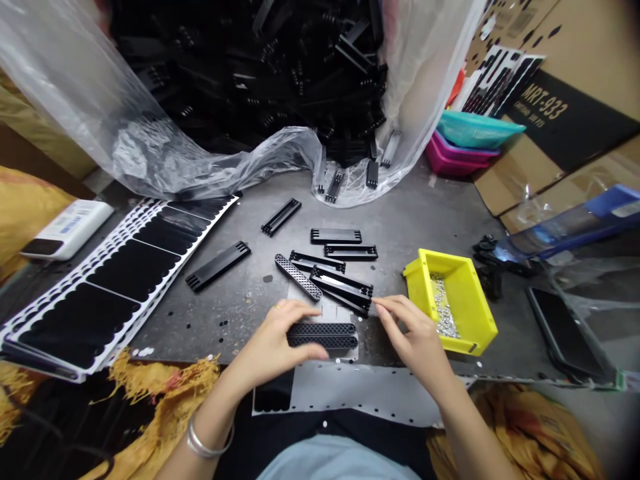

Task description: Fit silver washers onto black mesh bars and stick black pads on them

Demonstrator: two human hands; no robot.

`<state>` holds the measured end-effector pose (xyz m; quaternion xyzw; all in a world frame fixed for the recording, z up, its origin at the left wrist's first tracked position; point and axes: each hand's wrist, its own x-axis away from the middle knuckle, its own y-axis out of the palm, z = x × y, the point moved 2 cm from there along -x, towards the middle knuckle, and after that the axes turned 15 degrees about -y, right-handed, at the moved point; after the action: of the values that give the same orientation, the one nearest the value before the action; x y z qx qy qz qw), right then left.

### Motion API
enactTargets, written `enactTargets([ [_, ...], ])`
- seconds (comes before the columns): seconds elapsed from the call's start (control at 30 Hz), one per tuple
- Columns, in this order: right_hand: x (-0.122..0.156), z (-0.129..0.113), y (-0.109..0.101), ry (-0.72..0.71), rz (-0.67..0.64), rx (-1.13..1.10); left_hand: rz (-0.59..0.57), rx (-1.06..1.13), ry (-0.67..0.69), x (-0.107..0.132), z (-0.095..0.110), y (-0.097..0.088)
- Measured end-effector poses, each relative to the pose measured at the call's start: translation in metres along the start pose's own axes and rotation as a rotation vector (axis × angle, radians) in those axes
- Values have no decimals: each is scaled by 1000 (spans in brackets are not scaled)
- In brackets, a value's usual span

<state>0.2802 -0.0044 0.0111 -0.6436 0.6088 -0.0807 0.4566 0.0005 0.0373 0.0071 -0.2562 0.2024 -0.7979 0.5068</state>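
My left hand [277, 340] grips the left end of a black plastic strip with a mesh pattern [325, 335], thumb under and fingers over, just above the table's near edge. My right hand [413, 333] is beside the strip's right end, its fingers pinched together at their tips near a small pile of black plastic parts [343, 283]; what they pinch is too small to make out. A white backing sheet [360, 390] lies under both hands.
A yellow bin of small metal screws [453, 303] stands right of my right hand. Sheets of black stickers [115, 277] lie at left. A big clear bag of black parts [260, 73] fills the back. A phone [567, 333], baskets [467, 143] and cardboard are at right.
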Motion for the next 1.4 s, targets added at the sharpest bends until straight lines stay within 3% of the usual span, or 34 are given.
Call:
enactTargets([
  [0.1,-6,0,2,1,37,52,294,-81,20,-23,-7,-26],
  [0.17,-10,3,8,11,35,84,340,-163,-25,-39,-14,-39],
  [0.3,-18,12,21,38,-63,91,265,-95,-138,-46,-29,-47],
  [0.47,-20,18,25,71,-94,59,195,114,-226,-18,-46,-44],
  [0.6,-20,19,25,88,-107,28,183,183,-196,-7,-45,-39],
  [0.8,-24,21,20,70,-143,31,-194,146,-66,7,-37,-34],
  [0.87,-31,17,19,13,-139,28,-182,206,-81,13,-37,-32],
  [0.97,-44,4,23,-148,-168,-37,-61,151,-102,17,-33,-19],
  [1.1,-48,-7,25,-287,-304,-143,-102,39,-84,13,-25,5],
  [1.2,-37,-5,16,-250,-359,-182,-104,48,-78,10,-24,10],
  [1.33,-25,0,8,-122,-244,-26,-101,40,-24,8,-22,5],
  [1.4,-22,-1,11,-83,-262,39,-89,34,4,8,-21,3],
])
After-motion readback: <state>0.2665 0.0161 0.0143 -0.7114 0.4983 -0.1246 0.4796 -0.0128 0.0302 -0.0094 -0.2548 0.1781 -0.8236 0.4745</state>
